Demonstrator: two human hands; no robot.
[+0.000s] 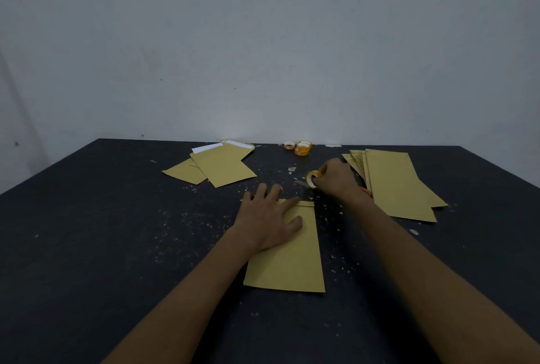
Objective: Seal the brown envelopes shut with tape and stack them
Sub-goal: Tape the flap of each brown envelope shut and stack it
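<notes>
A brown envelope (292, 258) lies flat in the middle of the dark table (87, 232), its flap end pointing away from me. My left hand (270, 217) rests flat on its upper part, fingers spread. My right hand (333, 178) is beyond the envelope's far right corner and grips a small roll of clear tape (312, 178); a short strip of tape seems to stretch from the roll toward the envelope. A loose group of brown envelopes (216, 166) lies at the back left, some with white strips showing. A fanned pile of brown envelopes (400, 185) lies at the right.
Several more tape rolls (302, 148) stand at the table's far edge by the pale wall. An orange object (365, 190), mostly hidden, peeks out beside the right pile. Small white scraps speckle the tabletop.
</notes>
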